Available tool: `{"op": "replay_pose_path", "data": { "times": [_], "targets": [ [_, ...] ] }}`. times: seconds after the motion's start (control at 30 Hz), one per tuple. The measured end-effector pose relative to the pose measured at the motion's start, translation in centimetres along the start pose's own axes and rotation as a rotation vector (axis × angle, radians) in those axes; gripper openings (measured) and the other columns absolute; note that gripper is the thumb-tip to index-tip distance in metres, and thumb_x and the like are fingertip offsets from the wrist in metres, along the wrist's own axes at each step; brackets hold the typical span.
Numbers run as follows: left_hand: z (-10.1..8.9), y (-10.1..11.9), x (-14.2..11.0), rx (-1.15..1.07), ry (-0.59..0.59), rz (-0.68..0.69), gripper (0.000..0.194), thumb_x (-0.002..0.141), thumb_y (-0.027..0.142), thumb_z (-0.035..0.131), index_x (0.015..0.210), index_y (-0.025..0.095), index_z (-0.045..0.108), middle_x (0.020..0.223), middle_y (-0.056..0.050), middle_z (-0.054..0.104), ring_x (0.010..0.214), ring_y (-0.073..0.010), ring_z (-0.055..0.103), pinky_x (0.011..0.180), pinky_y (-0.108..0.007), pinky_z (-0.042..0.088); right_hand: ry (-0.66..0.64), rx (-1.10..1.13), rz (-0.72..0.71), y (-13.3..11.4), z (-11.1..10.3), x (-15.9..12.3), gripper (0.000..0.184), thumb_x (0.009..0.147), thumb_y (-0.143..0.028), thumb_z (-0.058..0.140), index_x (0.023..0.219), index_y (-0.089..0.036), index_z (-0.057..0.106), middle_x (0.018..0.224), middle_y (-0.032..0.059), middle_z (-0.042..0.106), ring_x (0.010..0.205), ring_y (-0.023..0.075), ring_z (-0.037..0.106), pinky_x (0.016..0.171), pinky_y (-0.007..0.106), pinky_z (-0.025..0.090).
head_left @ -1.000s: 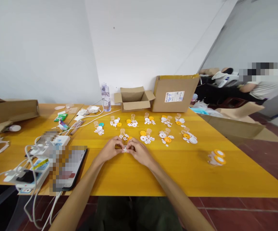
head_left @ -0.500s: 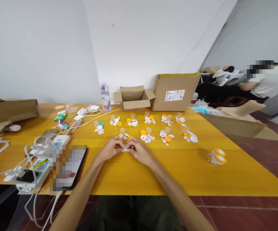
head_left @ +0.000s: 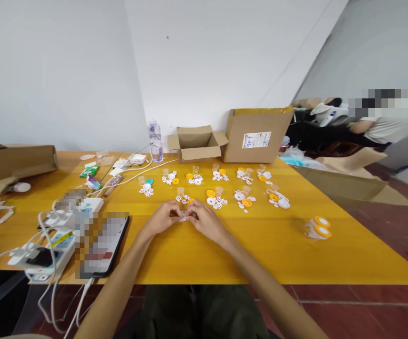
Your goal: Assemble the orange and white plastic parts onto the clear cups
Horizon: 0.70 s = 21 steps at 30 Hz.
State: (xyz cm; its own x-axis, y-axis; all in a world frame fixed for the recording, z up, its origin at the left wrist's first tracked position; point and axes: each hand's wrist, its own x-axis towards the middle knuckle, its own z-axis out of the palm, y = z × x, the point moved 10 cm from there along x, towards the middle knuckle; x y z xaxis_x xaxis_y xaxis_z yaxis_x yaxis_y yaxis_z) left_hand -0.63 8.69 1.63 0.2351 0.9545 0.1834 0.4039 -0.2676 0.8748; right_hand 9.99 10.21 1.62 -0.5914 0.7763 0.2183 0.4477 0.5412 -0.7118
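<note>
My left hand [head_left: 164,217] and my right hand [head_left: 204,218] meet over the front middle of the table, fingertips pinched on a small clear and whitish plastic piece [head_left: 183,216]. The fingers cover much of it, so its exact kind does not show. Just behind them stands a clear plastic cup [head_left: 180,191] with white perforated discs [head_left: 181,199] beside it. An orange ring [head_left: 191,201] lies partly hidden behind my right hand. Similar sets of clear cups, white discs and orange rings [head_left: 211,193] spread in two rows beyond.
Two orange-topped clear cups [head_left: 321,228] stand at the right. A phone [head_left: 107,247], power strips [head_left: 60,240] and white cables lie left. An open carton [head_left: 198,153], a closed box [head_left: 256,136] and a water bottle [head_left: 155,141] line the wall. A person [head_left: 383,117] sits far right.
Both hands stay pinched on the small piece, with only slight finger movement. The view has shifted a little.
</note>
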Motion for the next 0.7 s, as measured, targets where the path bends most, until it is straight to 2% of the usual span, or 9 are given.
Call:
{"op": "replay_pose_path", "data": {
  "times": [0.43,0.7],
  "targets": [
    [0.1,0.0,0.03,-0.035,-0.012,-0.022,0.025,0.073,0.033,0.081,0.059,0.017,0.068,0.074,0.0,0.065,0.069,-0.0129,0.059,0.072,-0.028,0.051,-0.032,-0.112,-0.019,-0.04,0.54,0.86,0.02,0.08,-0.004,0.066,0.072,-0.022,0.062,0.089,0.0015,0.062,0.079,0.0169,0.058,0.068,0.028,0.037],
    [0.17,-0.13,0.02,-0.034,-0.017,-0.02,0.024,0.073,0.033,0.08,0.06,0.017,0.068,0.074,0.0,0.065,0.069,-0.0125,0.058,0.072,-0.027,0.05,-0.014,-0.077,-0.025,0.1,0.91,0.63,0.021,0.082,-0.004,0.061,0.073,-0.022,0.058,0.086,0.0022,0.059,0.085,0.0186,0.058,0.075,0.03,0.042]
  ]
}}
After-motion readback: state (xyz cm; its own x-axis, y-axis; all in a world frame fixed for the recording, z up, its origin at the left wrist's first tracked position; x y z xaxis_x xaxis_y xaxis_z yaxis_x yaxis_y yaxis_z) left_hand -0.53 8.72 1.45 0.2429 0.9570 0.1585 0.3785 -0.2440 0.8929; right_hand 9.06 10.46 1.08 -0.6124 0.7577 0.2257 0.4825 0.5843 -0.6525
